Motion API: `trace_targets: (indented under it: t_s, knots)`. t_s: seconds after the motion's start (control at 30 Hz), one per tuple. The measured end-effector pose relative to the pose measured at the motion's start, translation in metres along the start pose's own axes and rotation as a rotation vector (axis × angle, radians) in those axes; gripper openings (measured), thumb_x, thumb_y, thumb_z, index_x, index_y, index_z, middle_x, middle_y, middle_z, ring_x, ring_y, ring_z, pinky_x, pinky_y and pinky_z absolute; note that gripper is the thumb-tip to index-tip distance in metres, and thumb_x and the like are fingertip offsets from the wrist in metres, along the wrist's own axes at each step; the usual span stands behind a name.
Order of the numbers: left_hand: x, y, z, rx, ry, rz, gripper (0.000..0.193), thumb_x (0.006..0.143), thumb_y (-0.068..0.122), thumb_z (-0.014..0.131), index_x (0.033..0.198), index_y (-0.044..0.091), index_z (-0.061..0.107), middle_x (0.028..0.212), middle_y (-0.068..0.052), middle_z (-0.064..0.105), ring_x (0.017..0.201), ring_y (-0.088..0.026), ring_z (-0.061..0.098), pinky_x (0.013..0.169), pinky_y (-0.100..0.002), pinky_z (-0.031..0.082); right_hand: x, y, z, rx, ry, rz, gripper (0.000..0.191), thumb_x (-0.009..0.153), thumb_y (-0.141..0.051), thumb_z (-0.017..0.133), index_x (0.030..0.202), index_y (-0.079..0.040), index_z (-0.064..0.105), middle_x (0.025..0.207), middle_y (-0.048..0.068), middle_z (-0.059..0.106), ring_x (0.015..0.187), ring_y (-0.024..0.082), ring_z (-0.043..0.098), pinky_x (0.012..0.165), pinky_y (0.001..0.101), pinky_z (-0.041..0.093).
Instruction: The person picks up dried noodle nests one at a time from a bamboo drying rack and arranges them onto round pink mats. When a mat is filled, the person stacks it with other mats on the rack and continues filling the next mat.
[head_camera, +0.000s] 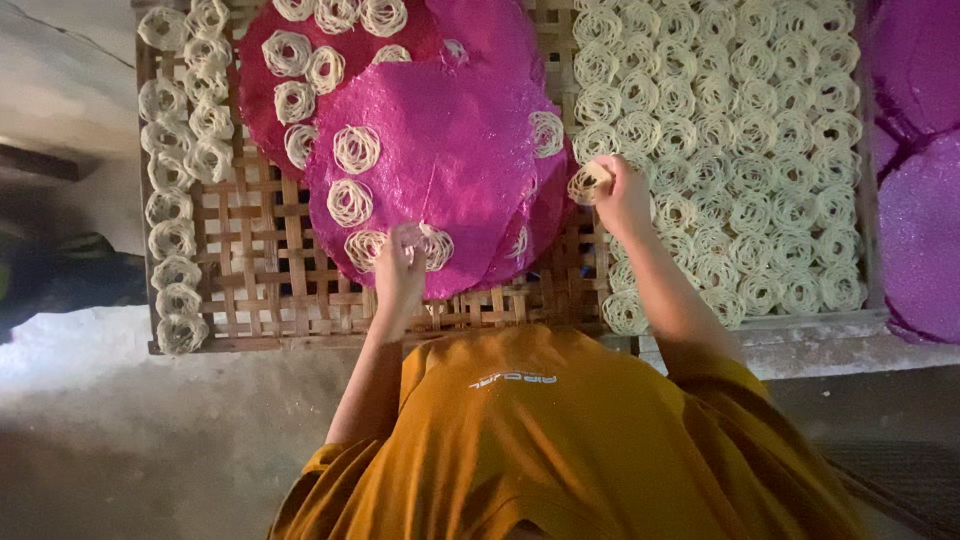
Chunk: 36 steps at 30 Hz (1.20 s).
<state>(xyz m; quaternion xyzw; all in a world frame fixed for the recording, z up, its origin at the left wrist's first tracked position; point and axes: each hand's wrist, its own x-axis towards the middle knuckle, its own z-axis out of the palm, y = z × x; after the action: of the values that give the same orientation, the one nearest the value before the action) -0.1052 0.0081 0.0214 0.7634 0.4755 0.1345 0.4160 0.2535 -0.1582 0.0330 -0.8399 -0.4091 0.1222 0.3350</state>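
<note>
Head view: over the woven bamboo tray (270, 290), my left hand (400, 265) pinches a noodle coil (436, 246) at the near edge of a pink round mat (450, 150). My right hand (622, 190) holds another coil (588, 182) lifted beside the packed rows of coils (740, 140). I judge the thin strands brittle: a tight pinch could snap them, and a tug could shift the mat.

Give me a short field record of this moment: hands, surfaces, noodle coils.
left hand: fingers on a noodle coil at the pink mat's near edge
right hand: holds a noodle coil up
bamboo rack: lattice, coils down its left side
right tray: packed with coils in rows
purple mats: far right
</note>
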Motion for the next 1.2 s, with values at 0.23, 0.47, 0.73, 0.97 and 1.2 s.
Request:
trace_targets:
  t_s: [0.23, 0.47, 0.73, 0.97, 1.2]
  knots:
    - [-0.002, 0.007, 0.004, 0.235, 0.129, 0.207, 0.038, 0.097, 0.011, 0.064, 0.134, 0.003, 0.056, 0.115, -0.015, 0.067, 0.093, -0.025, 0.068, 0.073, -0.036, 0.059, -0.003, -0.009, -0.005, -0.267, 0.067, -0.114, 0.039, 0.088, 0.005, 0.069, 0.126, -0.001, 0.063, 0.113, 0.020, 0.064, 0.099, 0.038, 0.065, 0.077, 0.0467, 0.056]
    - [0.002, 0.006, 0.005, 0.358, 0.063, 0.123, 0.035, 0.100, 0.017, 0.062, 0.132, 0.005, 0.057, 0.116, -0.015, 0.064, 0.101, -0.028, 0.066, 0.080, -0.041, 0.059, -0.007, 0.008, -0.009, -0.200, 0.165, -0.205, 0.031, 0.090, 0.000, 0.075, 0.119, -0.001, 0.065, 0.107, 0.018, 0.067, 0.093, 0.037, 0.067, 0.077, 0.0473, 0.056]
    - [0.005, -0.008, 0.013, 0.595, 0.153, 0.340, 0.052, 0.091, 0.015, 0.062, 0.139, -0.001, 0.052, 0.135, -0.015, 0.056, 0.121, -0.031, 0.056, 0.100, -0.048, 0.052, -0.001, 0.040, -0.004, 0.028, 0.259, -0.172, 0.014, 0.099, 0.003, 0.071, 0.110, -0.004, 0.068, 0.101, 0.011, 0.072, 0.080, 0.021, 0.069, 0.069, 0.0338, 0.059]
    - [0.034, -0.017, 0.015, 0.482, -0.102, -0.036, 0.043, 0.108, 0.027, 0.053, 0.141, -0.001, 0.052, 0.128, -0.019, 0.057, 0.123, -0.031, 0.053, 0.102, -0.045, 0.053, -0.020, 0.023, -0.017, 0.104, 0.303, -0.157, 0.016, 0.098, 0.003, 0.066, 0.113, -0.002, 0.068, 0.103, 0.013, 0.070, 0.086, 0.020, 0.070, 0.065, 0.0314, 0.058]
    - [0.045, -0.004, 0.006, 0.508, -0.194, 0.004, 0.033, 0.100, 0.033, 0.063, 0.116, 0.004, 0.059, 0.103, -0.012, 0.067, 0.090, -0.022, 0.066, 0.075, -0.037, 0.058, -0.051, -0.035, 0.005, 0.214, 0.072, -0.169, 0.012, 0.109, -0.009, 0.061, 0.116, -0.006, 0.070, 0.105, 0.010, 0.073, 0.075, 0.012, 0.066, 0.059, 0.0272, 0.057]
